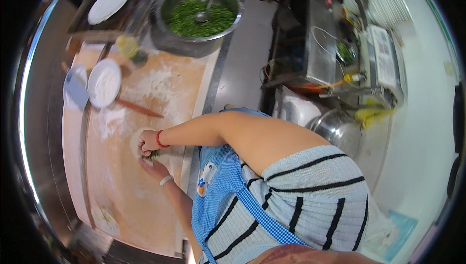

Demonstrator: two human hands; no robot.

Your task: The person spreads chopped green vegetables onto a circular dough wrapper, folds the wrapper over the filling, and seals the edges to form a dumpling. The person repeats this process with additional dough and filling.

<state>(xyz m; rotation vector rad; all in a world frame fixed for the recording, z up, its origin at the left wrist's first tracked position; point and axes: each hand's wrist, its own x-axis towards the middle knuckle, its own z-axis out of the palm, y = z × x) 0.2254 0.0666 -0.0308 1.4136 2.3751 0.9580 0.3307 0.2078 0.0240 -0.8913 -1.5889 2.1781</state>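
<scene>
A thin, pale round of dough (134, 143) lies on the floured wooden board, with chopped greens (152, 155) on it. My right hand (147, 143), below a red beaded bracelet, has its fingers bent and gathered at the dough and greens. My left hand (154, 169), with a pale band at the wrist, pinches the near side of the dough from below in the view. Both hands are close together, and their fingers hide part of the dough. A slim reddish-brown rolling pin (140, 108) rests farther up the board, beside scattered flour (160, 83).
A steel bowl of chopped greens (199, 39) with a ladle (202, 17) stands at the top. White bowls (105, 83), one holding flour, and a bottle (127, 47) are on the board. Another greens-topped dough piece (105, 219) lies lower left. A metal counter (322, 56) stands across the aisle.
</scene>
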